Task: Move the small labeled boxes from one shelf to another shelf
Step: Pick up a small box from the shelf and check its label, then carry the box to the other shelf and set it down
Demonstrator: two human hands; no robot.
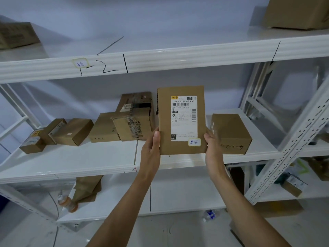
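- Head view: both hands hold a flat labeled box (181,120) upright in front of the middle shelf (89,163), its printed shipping label facing the camera.
- The left hand (151,148) grips the box's lower left edge, thumb on the front face and the other fingers hidden behind it.
- The right hand (212,148) grips the lower right edge, fingers closed on the cardboard, with its thumb near a small handwritten sticker (194,142) at the label's lower right corner.
- On the middle shelf, just right of the held box, a plain brown box (231,133) sits with handwriting on its near side.
- To the left of the held box stands a taped box (132,128), with a taller box (137,102) behind it and a low box (104,127) touching its left side.
- Farther left lie a slanted box (73,131) and a cluster of small boxes (42,136) near the shelf's left end.
- The upper shelf (160,57) carries marker writing on its front edge, a box at far left (17,34) and a large box at far right (297,12).
- Below, the lower shelf (178,193) holds a brown paper bag (87,188) and an orange bottle (67,204) lying beside it.
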